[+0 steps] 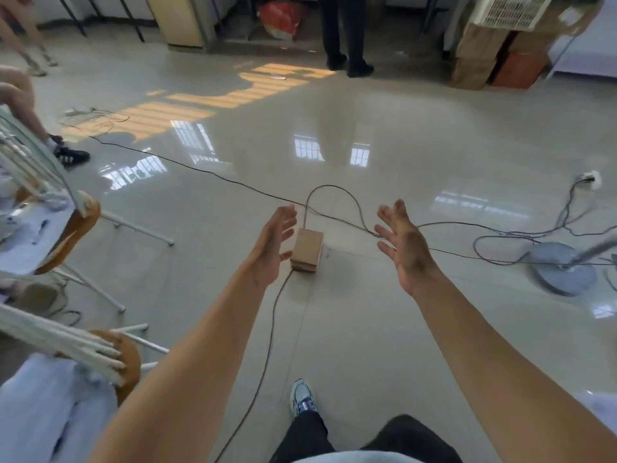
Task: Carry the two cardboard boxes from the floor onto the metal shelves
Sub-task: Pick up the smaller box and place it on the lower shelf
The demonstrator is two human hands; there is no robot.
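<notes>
A small brown cardboard box (307, 250) lies on the shiny tiled floor ahead of me, on top of a dark cable. My left hand (272, 243) is stretched forward with its fingers apart, just left of the box and overlapping its left edge in the picture. To the right of the box, my right hand (402, 242) is held out at the same height, palm inward and fingers spread. Neither hand holds anything. Only one such box lies on the floor before me. No metal shelves can be made out.
Cables (207, 172) cross the floor. A fan base (561, 269) stands at right, wooden chairs (76, 228) at left. A person's legs (344, 35) stand at the back, beside stacked cartons (480, 58). My shoe (302, 396) is below.
</notes>
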